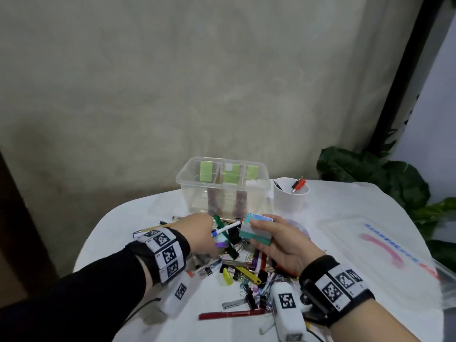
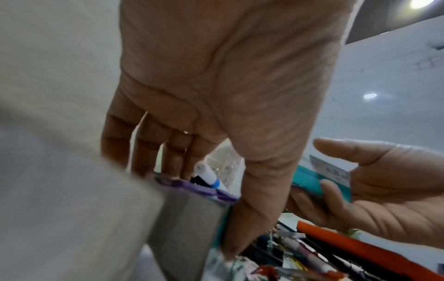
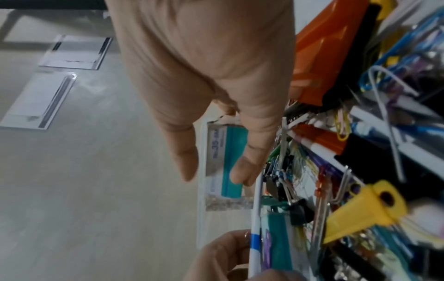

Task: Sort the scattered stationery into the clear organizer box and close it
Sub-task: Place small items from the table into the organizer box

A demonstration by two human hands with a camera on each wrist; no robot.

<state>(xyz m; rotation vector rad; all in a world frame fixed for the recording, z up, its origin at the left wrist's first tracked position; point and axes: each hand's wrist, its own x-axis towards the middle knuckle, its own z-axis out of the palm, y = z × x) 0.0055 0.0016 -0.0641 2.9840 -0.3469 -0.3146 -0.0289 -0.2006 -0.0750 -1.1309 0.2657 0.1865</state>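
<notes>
Your right hand [image 1: 278, 240] pinches the teal box [image 1: 256, 229] and your left hand [image 1: 199, 234] grips a purple pack [image 2: 197, 187] with a pen [image 1: 225, 228], so lift both clear into the organizer [image 1: 197, 183].

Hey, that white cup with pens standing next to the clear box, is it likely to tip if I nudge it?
Probably somewhat tippy: the white cup tapers to a narrower base than its rim, and the pens lean against one side. It looks like thin plastic, so likely light and easy to slide on the tablecloth. The clear organizer box close beside it might stop a fall that way.
</notes>
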